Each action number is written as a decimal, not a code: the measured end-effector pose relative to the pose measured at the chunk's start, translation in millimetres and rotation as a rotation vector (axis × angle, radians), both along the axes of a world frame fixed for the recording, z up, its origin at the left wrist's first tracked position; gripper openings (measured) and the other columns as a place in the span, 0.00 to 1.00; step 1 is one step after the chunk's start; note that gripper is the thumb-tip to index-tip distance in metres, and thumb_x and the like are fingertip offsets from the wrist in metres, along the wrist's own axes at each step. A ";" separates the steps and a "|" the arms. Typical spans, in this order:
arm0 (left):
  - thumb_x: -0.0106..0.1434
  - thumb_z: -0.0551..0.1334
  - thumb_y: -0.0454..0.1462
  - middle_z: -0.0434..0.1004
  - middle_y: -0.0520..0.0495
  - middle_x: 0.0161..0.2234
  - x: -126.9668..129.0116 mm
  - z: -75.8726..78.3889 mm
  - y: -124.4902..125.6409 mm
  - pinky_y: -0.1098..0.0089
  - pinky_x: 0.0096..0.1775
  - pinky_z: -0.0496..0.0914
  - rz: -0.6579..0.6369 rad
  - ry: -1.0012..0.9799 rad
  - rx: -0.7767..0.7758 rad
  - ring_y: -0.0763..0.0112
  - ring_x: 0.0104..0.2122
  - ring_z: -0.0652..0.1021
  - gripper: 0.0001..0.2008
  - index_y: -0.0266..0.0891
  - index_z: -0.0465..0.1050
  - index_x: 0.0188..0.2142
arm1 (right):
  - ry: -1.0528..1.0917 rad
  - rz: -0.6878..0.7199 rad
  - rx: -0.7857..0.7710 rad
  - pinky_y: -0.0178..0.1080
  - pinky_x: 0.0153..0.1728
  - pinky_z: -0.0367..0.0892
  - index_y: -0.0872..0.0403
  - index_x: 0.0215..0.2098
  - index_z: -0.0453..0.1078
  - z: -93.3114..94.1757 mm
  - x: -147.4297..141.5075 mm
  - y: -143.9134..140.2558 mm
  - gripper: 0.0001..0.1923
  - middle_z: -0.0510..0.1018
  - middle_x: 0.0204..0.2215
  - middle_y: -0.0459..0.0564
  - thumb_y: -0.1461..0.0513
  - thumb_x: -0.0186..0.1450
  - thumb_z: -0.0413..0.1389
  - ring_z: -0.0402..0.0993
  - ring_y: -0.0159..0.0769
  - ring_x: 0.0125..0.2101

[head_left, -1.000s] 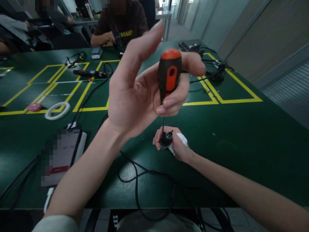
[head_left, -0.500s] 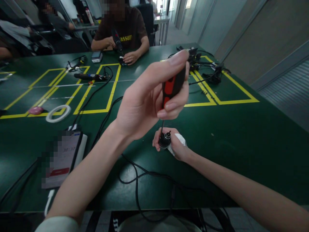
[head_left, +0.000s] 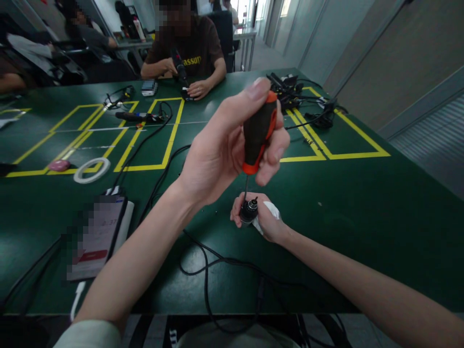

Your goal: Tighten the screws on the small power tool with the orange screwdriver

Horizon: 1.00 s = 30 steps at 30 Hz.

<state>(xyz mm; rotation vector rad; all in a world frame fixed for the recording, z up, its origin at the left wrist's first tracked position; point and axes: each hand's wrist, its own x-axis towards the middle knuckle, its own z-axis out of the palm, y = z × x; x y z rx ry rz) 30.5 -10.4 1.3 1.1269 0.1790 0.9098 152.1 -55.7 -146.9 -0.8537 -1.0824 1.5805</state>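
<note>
My left hand [head_left: 221, 140] is wrapped round the black and orange-red handle of a screwdriver [head_left: 258, 135]. The screwdriver's thin shaft points down to the rim of a black cylindrical part with a metal tip [head_left: 249, 210]. My right hand [head_left: 264, 212] grips this part with the tip facing up. Whether the shaft's end sits in a screw there is hidden. Something white [head_left: 271, 210] shows at the back of my right hand.
A phone [head_left: 97, 232] and a roll of white tape [head_left: 92, 170] lie on the left. Black cables [head_left: 232, 261] loop across the green table [head_left: 344, 232]. Across from me, a co-worker [head_left: 184, 53] holds a power screwdriver [head_left: 179, 64]. Cabled black devices [head_left: 286, 92] are heaped at the far right.
The screwdriver handle has turned in my left hand, now showing more black face and an orange-red end. My left fingers have shifted and loosened slightly. My right hand stays put.
</note>
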 end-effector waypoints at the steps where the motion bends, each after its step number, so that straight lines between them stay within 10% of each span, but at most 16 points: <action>1: 0.76 0.53 0.45 0.69 0.52 0.20 -0.5 -0.6 0.6 0.77 0.20 0.62 0.011 -0.012 0.001 0.80 0.16 0.68 0.21 0.36 0.70 0.29 | 0.003 0.001 -0.002 0.38 0.24 0.70 0.53 0.22 0.71 -0.1 0.0 0.0 0.24 0.73 0.16 0.46 0.43 0.64 0.59 0.71 0.35 0.20; 9: 0.75 0.53 0.50 0.53 0.56 0.17 -2.1 2.4 -2.9 0.78 0.21 0.55 -0.065 0.043 -0.019 0.82 0.16 0.58 0.25 0.34 0.77 0.32 | 0.005 0.004 -0.006 0.37 0.24 0.70 0.54 0.23 0.72 -0.4 0.3 0.5 0.26 0.73 0.16 0.47 0.41 0.62 0.59 0.72 0.36 0.21; 16: 0.75 0.48 0.57 0.58 0.53 0.18 -1.0 7.2 -0.2 0.77 0.20 0.62 0.009 0.107 -0.059 0.81 0.16 0.64 0.35 0.36 0.70 0.23 | 0.025 0.002 -0.018 0.36 0.23 0.69 0.54 0.22 0.71 -1.0 0.2 -0.1 0.25 0.74 0.17 0.46 0.43 0.63 0.60 0.72 0.35 0.20; 30: 0.71 0.57 0.38 0.68 0.53 0.20 -6.5 4.1 -1.2 0.78 0.22 0.61 -0.044 0.039 0.019 0.79 0.17 0.69 0.13 0.39 0.64 0.28 | 0.008 0.003 0.001 0.36 0.24 0.68 0.54 0.22 0.72 -1.5 0.0 0.2 0.26 0.74 0.16 0.47 0.42 0.64 0.59 0.72 0.35 0.20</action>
